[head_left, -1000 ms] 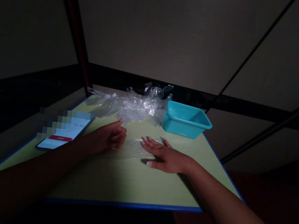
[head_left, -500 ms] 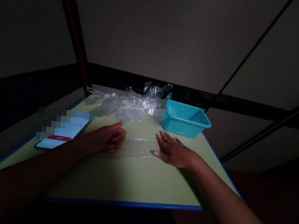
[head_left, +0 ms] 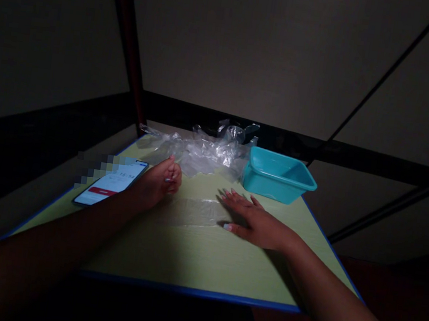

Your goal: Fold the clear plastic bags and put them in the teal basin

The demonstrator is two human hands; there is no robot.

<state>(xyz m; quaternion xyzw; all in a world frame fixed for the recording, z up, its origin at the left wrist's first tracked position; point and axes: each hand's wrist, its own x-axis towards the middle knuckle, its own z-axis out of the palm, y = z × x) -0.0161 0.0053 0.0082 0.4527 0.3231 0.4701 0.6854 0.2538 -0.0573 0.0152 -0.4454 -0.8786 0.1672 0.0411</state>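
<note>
A flat, clear plastic bag (head_left: pixel 194 213) lies on the table between my hands. My left hand (head_left: pixel 163 180) is curled into a loose fist, thumb side up, over the bag's left end; I see nothing between its fingers. With fingers stretched out, my right hand (head_left: pixel 252 218) is at the bag's right end. Whether its fingertips touch the plastic, I cannot tell. Behind the hands sits a loose heap of crumpled clear plastic bags (head_left: pixel 207 154). To the right of that heap stands a turquoise plastic basket (head_left: pixel 273 187).
A phone (head_left: pixel 112 182) with a lit screen lies at the left, partly behind my left forearm. The pale yellow-green table (head_left: pixel 202 263) has a blue edge. Dark panelled walls (head_left: pixel 236 43) rise behind and to the left.
My left hand has lifted slightly, its fingers more tightly curled. The right hand has turned a little, its fingers still spread out. The whole view has shifted, so things appear farther right.
</note>
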